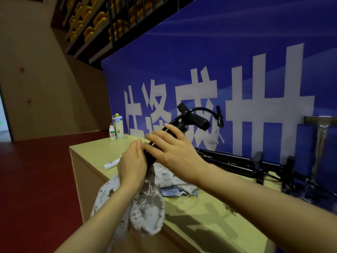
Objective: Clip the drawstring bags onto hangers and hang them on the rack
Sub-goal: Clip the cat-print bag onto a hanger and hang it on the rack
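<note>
A black clip hanger (193, 119) is held up over the table's left end, its bar running down to my hands. My right hand (171, 148) grips the bar from above. My left hand (132, 164) pinches the bar's lower end together with the top of a pale printed drawstring bag (147, 209), which hangs below it. More printed bags (169, 177) lie on the light wood table (94, 148). A small pale bag (216, 133) dangles from the hanger's far clip.
Several black hangers (242, 164) are piled along the table's back edge against a blue banner. Two bottles (116, 129) stand at the far left corner, a rolled paper (110, 164) beside my left hand. A metal rack post (321, 143) rises at right.
</note>
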`<state>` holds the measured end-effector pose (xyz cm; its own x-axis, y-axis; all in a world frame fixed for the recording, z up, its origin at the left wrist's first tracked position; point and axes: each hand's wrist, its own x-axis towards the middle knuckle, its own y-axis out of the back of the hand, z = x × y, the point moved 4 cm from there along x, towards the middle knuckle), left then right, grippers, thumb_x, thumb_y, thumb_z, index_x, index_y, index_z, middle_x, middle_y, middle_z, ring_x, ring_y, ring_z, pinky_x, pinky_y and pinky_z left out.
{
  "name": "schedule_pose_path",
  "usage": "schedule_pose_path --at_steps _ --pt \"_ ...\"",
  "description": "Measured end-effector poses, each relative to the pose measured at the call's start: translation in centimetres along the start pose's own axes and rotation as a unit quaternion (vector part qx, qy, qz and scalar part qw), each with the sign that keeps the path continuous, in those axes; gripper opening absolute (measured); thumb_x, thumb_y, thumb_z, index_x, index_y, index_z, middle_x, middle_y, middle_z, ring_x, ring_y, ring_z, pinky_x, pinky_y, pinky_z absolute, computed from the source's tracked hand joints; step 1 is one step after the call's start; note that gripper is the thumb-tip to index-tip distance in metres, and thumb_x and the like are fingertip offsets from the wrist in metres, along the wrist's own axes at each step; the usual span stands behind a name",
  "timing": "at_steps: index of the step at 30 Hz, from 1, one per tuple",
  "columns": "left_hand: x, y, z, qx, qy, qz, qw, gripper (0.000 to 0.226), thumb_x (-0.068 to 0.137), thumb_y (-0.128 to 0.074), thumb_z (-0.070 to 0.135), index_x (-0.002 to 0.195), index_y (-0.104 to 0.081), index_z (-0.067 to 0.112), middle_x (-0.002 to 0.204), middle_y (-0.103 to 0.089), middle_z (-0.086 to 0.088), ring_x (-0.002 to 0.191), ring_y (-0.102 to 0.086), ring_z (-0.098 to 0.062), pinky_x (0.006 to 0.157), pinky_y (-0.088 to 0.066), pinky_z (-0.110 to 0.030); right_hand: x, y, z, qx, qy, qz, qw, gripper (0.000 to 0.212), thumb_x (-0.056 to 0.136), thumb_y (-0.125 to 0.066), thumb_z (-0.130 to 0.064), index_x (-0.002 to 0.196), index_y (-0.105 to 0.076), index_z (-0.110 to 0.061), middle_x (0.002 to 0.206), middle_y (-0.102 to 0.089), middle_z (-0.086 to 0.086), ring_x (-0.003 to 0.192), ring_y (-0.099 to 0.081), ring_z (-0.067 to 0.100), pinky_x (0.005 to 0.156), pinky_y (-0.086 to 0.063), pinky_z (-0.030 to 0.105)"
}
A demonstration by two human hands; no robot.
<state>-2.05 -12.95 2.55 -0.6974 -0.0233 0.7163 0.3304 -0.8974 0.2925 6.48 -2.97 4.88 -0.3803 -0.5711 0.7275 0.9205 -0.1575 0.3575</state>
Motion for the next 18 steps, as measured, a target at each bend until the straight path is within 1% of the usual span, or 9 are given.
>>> schedule_pose_path --at_steps 2,3,5,6,8,10,12,15,18 --pt "0.3 0.2 -0.3 -0.001 0.035 0.016 0.999 0.042 0.101 -0.026 0.033 0.080 -0.053 0.007 0.067 -0.055 -0.004 0.064 -0.050 -0.024 0.056 -0.034 -0.034 -1.2 0.0 -0.5 0.108 -0.071 0.055 0.990 0.029 0.085 -0.059 -0.017 0.113 -0.062 -0.016 0.117 -0.063 0.004 0.110 -0.054 0.019 0.100 -0.040 0.039" --pt "0.4 0.3 -0.6 -0.005 0.048 0.022 0.999 0.042 0.101 -0.026 0.031 0.076 -0.050 0.007 0.064 -0.051 -0.004 0.060 -0.047 -0.022 0.053 -0.030 -0.032 -1.9 -0.4 -0.9 0.183 -0.118 0.021 0.976 0.031 0.085 -0.060 -0.024 0.115 -0.060 -0.016 0.117 -0.061 0.003 0.109 -0.052 0.018 0.095 -0.042 0.037" --pt "0.7 0.6 -1.0 -0.018 0.069 0.034 0.997 0.043 0.101 -0.026 0.030 0.071 -0.047 0.007 0.062 -0.047 -0.003 0.057 -0.042 -0.017 0.052 -0.027 -0.030 -3.7 -2.1 -2.1 0.299 -0.204 -0.176 0.915 0.052 0.085 -0.060 -0.045 0.127 -0.048 -0.017 0.126 -0.051 0.002 0.114 -0.047 0.016 0.097 -0.043 0.036" --pt "0.7 0.8 -1.1 -0.027 0.078 0.038 0.996 0.043 0.101 -0.026 0.029 0.072 -0.047 0.006 0.062 -0.046 -0.003 0.056 -0.041 -0.015 0.052 -0.027 -0.029 -4.6 -3.0 -2.9 0.308 -0.216 -0.272 0.886 0.063 0.082 -0.061 -0.052 0.131 -0.041 -0.018 0.130 -0.047 0.002 0.117 -0.046 0.017 0.100 -0.042 0.035" --pt "0.8 0.9 -1.3 -0.050 0.095 0.041 0.993 0.043 0.101 -0.027 0.029 0.069 -0.045 0.007 0.062 -0.045 -0.003 0.056 -0.039 -0.014 0.053 -0.027 -0.027 -5.3 -4.3 -4.2 0.273 -0.190 -0.354 0.874 0.062 0.081 -0.063 -0.049 0.129 -0.040 -0.017 0.127 -0.051 0.005 0.114 -0.050 0.022 0.094 -0.045 0.037" --pt "0.6 1.0 -1.1 -0.074 0.114 0.036 0.990 0.044 0.101 -0.027 0.028 0.061 -0.036 0.013 0.059 -0.040 -0.003 0.054 -0.035 -0.016 0.052 -0.025 -0.029 -4.6 -4.6 -4.5 0.267 -0.191 -0.298 0.896 0.029 0.088 -0.058 -0.031 0.109 -0.050 -0.012 0.106 -0.060 0.009 0.098 -0.058 0.027 0.079 -0.048 0.038" --pt "0.3 1.0 -0.9 -0.099 0.133 0.029 0.986 0.046 0.102 -0.027 0.028 0.058 -0.029 0.014 0.056 -0.034 -0.004 0.053 -0.030 -0.017 0.051 -0.021 -0.030 -3.7 -4.7 -3.7 0.332 -0.274 -0.208 0.878 0.009 0.089 -0.050 -0.015 0.085 -0.056 -0.009 0.081 -0.061 0.011 0.077 -0.057 0.026 0.070 -0.045 0.036" --pt "-0.1 0.7 -0.5 -0.134 0.160 0.021 0.978 0.046 0.102 -0.027 0.026 0.058 -0.027 0.013 0.057 -0.032 -0.004 0.053 -0.029 -0.016 0.051 -0.021 -0.032 -2.4 -3.7 -2.2 0.469 -0.418 -0.104 0.771 0.035 0.092 -0.051 -0.017 0.058 -0.043 -0.013 0.058 -0.042 0.006 0.059 -0.039 0.018 0.059 -0.032 0.032" --pt "-0.2 0.2 0.4 -0.192 0.178 0.004 0.965 0.045 0.102 -0.026 0.028 0.060 -0.032 0.015 0.061 -0.035 -0.001 0.057 -0.033 -0.016 0.054 -0.023 -0.034 -1.4 -2.6 -1.5 0.511 -0.458 -0.072 0.724 0.045 0.096 -0.048 -0.028 0.054 -0.032 -0.021 0.054 -0.036 -0.004 0.056 -0.034 0.015 0.057 -0.027 0.030"
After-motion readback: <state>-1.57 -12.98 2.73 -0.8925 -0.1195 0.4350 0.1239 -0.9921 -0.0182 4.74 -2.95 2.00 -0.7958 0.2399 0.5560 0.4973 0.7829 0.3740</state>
